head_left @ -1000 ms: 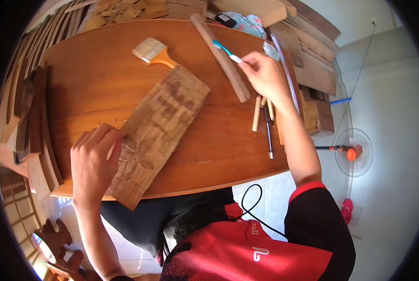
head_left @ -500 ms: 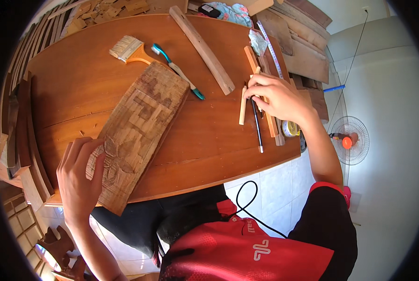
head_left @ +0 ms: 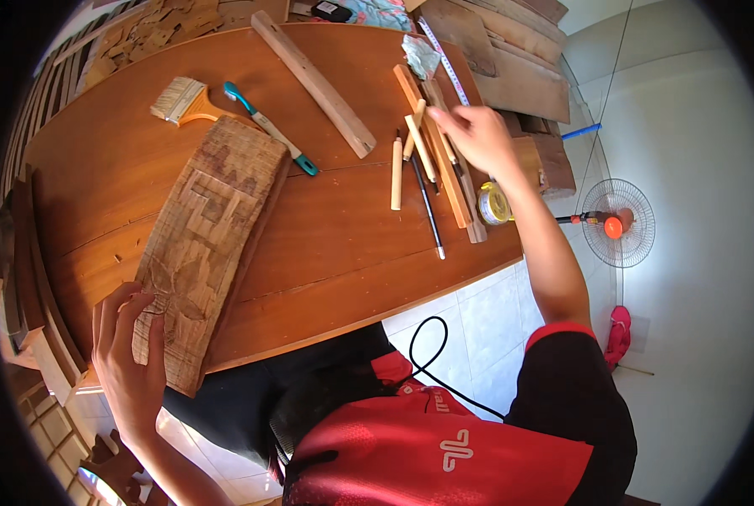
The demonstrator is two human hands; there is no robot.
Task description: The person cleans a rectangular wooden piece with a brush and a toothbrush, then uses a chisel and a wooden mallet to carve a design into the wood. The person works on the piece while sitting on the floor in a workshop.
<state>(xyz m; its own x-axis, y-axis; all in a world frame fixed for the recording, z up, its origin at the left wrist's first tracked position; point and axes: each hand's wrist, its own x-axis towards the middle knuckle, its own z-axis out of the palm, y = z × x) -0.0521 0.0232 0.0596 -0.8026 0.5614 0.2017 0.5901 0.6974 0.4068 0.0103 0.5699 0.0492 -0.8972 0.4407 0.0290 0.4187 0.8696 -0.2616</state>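
My left hand (head_left: 130,333) has bent fingers gripping the left edge of a carved wooden board (head_left: 206,215), which lies slanted on the table (head_left: 335,257). Beyond its upper end are a wide paintbrush (head_left: 183,101) and a teal-handled toothbrush (head_left: 284,143). My right hand (head_left: 478,135) is closed over a cluster of wooden-handled tools (head_left: 396,173); what its fingertips hold is unclear. A dark pencil-like rod (head_left: 426,207) lies below them, beside long wood strips (head_left: 457,211).
A wooden bar (head_left: 309,80), crumpled paper (head_left: 421,55), measuring tape (head_left: 440,51) and yellow tape roll (head_left: 493,202) lie on the table. Planks (head_left: 520,63) and wood offcuts (head_left: 141,42) surround it. A fan (head_left: 617,221) stands right, and a black cable (head_left: 428,337) loops below.
The toothbrush, held by my right hand earlier, now lies beside the paintbrush. That hand moved to the wooden-handled tools, whose arrangement shifted. My left hand stays on the board; the view has shifted.
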